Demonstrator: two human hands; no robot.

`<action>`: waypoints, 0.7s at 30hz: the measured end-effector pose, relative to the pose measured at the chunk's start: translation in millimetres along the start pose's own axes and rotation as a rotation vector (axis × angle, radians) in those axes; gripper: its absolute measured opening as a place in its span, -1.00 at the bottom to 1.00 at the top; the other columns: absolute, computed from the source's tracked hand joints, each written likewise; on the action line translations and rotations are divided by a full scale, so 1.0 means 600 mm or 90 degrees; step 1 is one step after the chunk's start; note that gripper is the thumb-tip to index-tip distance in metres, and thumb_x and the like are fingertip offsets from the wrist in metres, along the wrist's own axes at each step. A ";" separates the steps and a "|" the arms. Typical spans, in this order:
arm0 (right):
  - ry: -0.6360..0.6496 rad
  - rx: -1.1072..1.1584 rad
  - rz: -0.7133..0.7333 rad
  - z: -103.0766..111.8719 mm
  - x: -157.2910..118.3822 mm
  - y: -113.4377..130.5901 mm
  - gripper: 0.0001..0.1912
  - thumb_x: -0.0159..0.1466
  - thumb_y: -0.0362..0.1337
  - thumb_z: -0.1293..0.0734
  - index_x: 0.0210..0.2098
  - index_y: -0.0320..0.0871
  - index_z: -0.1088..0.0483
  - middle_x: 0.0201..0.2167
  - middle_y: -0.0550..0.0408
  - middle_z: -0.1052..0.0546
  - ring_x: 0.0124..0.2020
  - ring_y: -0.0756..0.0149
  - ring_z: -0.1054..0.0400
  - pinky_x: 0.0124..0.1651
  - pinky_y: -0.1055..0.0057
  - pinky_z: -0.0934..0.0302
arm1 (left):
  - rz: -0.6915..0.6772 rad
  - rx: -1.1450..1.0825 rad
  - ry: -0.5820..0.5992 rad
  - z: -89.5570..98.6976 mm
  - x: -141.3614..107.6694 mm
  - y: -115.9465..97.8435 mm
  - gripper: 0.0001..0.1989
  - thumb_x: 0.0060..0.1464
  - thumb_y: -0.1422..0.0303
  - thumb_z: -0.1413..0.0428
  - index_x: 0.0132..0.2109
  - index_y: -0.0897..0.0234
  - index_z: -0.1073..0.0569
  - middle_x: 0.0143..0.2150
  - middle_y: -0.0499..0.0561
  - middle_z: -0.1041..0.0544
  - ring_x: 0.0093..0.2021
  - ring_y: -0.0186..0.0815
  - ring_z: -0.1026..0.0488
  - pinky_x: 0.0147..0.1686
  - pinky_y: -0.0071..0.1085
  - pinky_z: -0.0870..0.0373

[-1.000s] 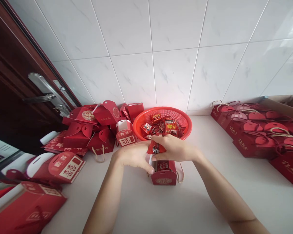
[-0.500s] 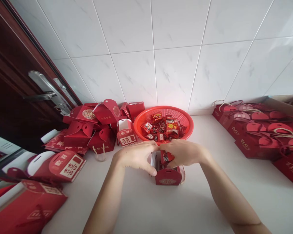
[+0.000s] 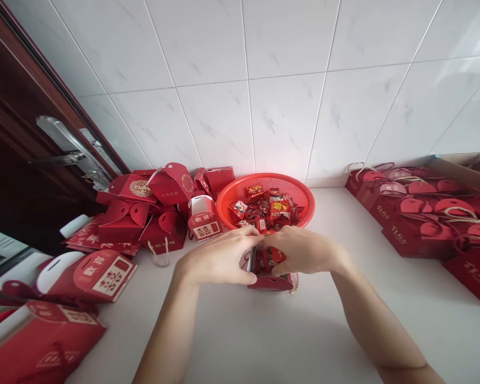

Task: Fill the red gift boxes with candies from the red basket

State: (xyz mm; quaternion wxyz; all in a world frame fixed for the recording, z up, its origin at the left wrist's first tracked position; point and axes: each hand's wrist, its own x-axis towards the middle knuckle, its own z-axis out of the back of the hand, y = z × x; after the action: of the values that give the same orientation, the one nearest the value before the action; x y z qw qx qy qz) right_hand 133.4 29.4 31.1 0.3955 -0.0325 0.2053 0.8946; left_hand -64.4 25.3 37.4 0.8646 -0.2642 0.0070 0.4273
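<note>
while the left hand [image 3: 224,258] holds the small red gift box [image 3: 270,284] by its left side, the right hand [image 3: 306,249] curls over the other; whether it grips the wrapped sweet [image 3: 279,256] beneath, i cannot tell. under both spreads a pale tabletop [image 3: 240,341]. just beyond them, a red plastic basket [image 3: 223,210] sits before marbled white tiles [image 3: 284,117]; well left of the left hand, a dark door [image 3: 16,133] bears a metal handle [image 3: 68,158].

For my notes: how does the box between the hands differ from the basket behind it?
The box is small; the basket is wide and round. The box has a solid front; the basket, perforated sides. The box is between the left hand and right hand; the basket stands nearer the wall. Both are red, with packets inside.
</note>
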 end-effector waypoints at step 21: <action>-0.091 0.141 0.013 -0.002 0.010 -0.001 -0.81 0.13 -0.46 -0.30 -0.57 -0.18 -0.24 -0.57 0.19 -0.33 -0.53 0.45 -0.13 -0.48 0.45 0.08 | 0.017 -0.002 -0.002 0.004 -0.001 0.005 -0.64 -0.07 0.32 -0.19 -0.05 0.16 -0.45 0.13 0.03 -0.39 0.12 -0.07 -0.40 0.08 -0.30 -0.31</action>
State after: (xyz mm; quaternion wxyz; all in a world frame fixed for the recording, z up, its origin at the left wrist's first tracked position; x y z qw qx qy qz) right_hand 129.6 33.2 28.6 0.4012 0.0772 0.2742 0.8706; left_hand -67.5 27.8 38.3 0.8585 -0.2649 0.0083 0.4390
